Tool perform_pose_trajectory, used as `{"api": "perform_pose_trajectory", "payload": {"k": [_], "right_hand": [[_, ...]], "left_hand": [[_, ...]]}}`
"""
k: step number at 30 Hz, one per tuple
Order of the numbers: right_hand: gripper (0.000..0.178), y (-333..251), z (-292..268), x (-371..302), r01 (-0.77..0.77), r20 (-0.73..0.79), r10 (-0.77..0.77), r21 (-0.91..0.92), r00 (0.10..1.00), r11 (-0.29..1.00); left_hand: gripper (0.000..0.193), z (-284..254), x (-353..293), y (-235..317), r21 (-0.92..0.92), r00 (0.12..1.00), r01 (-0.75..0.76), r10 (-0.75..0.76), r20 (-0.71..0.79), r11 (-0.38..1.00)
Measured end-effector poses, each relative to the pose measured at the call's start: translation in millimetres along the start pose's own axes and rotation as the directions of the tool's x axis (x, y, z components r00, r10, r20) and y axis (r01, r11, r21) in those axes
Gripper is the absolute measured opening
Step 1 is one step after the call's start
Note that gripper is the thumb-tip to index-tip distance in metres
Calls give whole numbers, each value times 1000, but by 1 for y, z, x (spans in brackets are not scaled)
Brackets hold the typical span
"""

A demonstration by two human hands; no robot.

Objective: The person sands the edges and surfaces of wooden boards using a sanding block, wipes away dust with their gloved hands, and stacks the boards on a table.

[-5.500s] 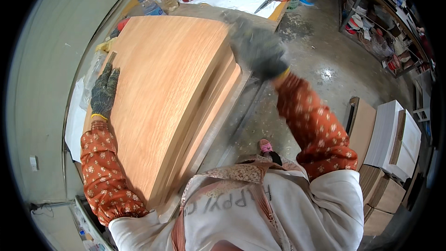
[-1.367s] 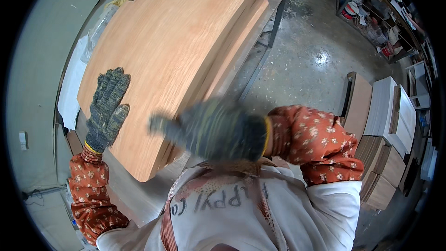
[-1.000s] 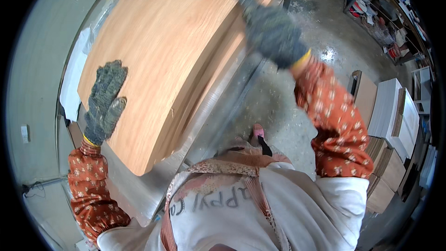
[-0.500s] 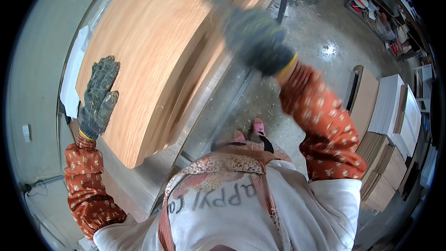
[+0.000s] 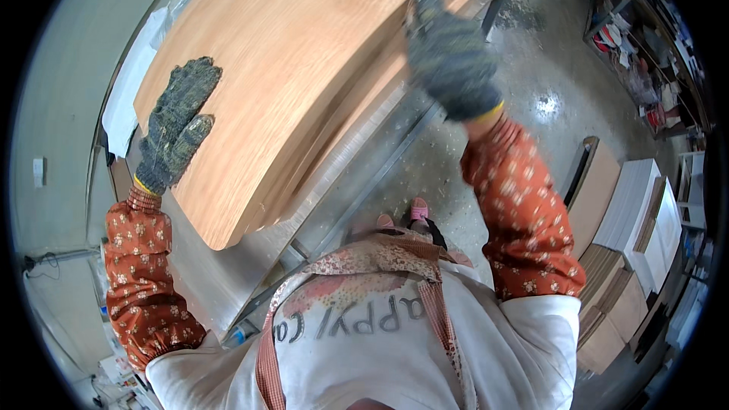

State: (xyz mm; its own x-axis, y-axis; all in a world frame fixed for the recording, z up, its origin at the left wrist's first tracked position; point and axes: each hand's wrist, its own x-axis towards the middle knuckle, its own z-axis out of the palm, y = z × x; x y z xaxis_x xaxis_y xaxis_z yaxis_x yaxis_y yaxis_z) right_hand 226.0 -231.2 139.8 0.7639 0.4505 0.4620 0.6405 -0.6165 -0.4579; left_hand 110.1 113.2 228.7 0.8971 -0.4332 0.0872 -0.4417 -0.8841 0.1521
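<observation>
A stack of light wooden panels [image 5: 281, 68] with a curved right side and a rounded near corner lies before me. My left hand [image 5: 176, 125], in a dark grey-green knit glove, rests flat on the top panel by its left edge, fingers stretched out. My right hand [image 5: 454, 61], gloved alike, is over the curved right edge, slightly blurred. One of its fingers points away from me along the edge; its other fingers are partly hidden, and I see nothing held in it.
A metal-topped table [image 5: 323, 175] bears the stack. Beyond the right arm stand flat boards and cartons [image 5: 607, 288] on the concrete floor [image 5: 531, 137]. Cluttered shelves [image 5: 645, 61] are at the far right. A pale wall [image 5: 68, 99] rises at the left.
My right hand has moved right in the view and its finger has swung from pointing left to pointing away. The view has shifted slightly; my left hand stays on the panel.
</observation>
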Motion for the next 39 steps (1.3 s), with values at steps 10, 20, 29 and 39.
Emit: {"api": "perform_pose_trajectory", "payload": {"k": [10,20,29,39], "right_hand": [[68,-101,5,-57,340,209,-400,272,892,900],[52,-115,13,-73,249,139,-239,-62,961,966],[63,-102,-28,-54,-162,200,180,-105,963,981],[57,-179,-9,-107,107,183,-108,17,977,994]], "left_hand": [[51,0,2,3,-35,998,28,-30,-58,999],[37,9,-5,-16,-20,955,-275,271,-118,961],[39,10,0,-12,286,805,-512,569,-169,810],[38,24,-1,-13,116,921,-296,316,-227,948]]}}
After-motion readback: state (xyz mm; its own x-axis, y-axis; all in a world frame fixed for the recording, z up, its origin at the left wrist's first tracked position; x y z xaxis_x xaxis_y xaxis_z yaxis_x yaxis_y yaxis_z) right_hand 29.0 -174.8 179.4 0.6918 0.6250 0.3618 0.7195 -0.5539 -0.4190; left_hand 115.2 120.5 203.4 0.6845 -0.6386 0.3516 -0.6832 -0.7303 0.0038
